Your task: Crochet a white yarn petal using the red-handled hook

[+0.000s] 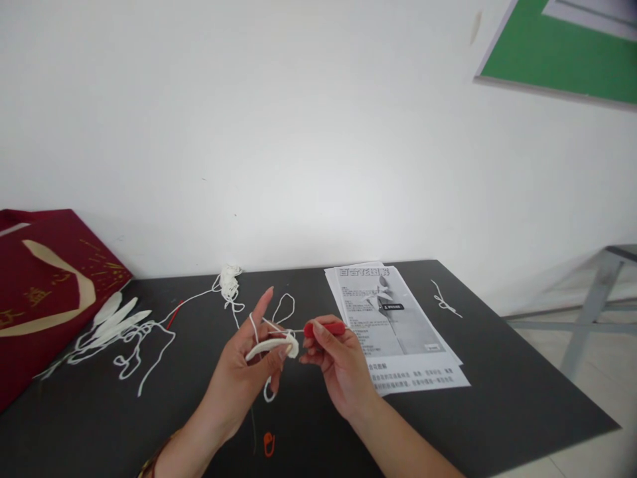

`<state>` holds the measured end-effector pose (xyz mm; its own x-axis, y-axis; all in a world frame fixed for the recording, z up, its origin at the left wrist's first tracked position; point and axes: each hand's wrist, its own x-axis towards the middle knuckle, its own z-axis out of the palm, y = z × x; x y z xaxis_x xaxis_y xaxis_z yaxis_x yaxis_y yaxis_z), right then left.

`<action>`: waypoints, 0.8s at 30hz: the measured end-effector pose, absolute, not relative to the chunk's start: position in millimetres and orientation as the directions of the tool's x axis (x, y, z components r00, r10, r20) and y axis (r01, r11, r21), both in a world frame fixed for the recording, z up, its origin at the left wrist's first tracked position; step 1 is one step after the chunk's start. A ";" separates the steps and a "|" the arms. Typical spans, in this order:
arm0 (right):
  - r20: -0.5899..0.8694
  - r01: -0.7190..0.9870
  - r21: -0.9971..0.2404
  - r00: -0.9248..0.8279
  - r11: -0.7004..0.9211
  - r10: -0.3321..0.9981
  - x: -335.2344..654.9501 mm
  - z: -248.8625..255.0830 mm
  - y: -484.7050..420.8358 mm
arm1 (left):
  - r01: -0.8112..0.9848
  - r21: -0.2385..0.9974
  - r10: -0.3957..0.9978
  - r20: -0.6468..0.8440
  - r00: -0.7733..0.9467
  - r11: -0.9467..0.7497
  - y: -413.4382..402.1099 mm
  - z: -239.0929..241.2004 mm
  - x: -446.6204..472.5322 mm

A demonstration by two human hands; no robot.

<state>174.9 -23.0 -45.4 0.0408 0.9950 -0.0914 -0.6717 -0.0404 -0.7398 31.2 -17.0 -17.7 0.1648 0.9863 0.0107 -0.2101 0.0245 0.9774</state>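
Observation:
My left hand point(251, 358) pinches a small curved piece of white crochet work point(269, 346) between thumb and fingers. White yarn point(255, 325) loops over its raised index finger and trails back to a loose bundle of yarn point(229, 282) by the wall. In my right hand point(338, 362) is a crochet hook point(326, 329) with a red handle, gripped near its middle. The hook's thin metal shaft points left and reaches the crochet work; its tip is hidden there. A loose yarn loop stands up behind the piece, and another hangs below my left hand.
Printed sheets point(418, 383) lie right of my hands on the black table point(502, 398). An orange stitch marker point(269, 443) rests near the front. At left are white crocheted petals point(119, 318) with yarn tails, a thin red stick point(174, 315) and a dark red bag point(44, 279). A yarn scrap point(445, 302) lies far right.

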 end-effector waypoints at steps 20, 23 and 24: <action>-0.147 -0.653 -0.751 0.016 -0.102 0.989 178.6 -39.4 -24.1 | -0.196 0.963 0.962 -0.136 0.236 0.185 -10.6 -11.2 23.3; -0.129 -0.632 -0.772 0.047 -0.071 0.991 178.7 -39.3 -24.4 | -0.178 0.972 0.978 -0.127 0.164 0.156 -11.5 -11.7 24.3; -0.116 -0.617 -0.785 0.058 -0.056 0.992 178.9 -39.0 -24.6 | -0.175 0.973 0.981 -0.122 0.150 0.148 -11.8 -11.9 24.8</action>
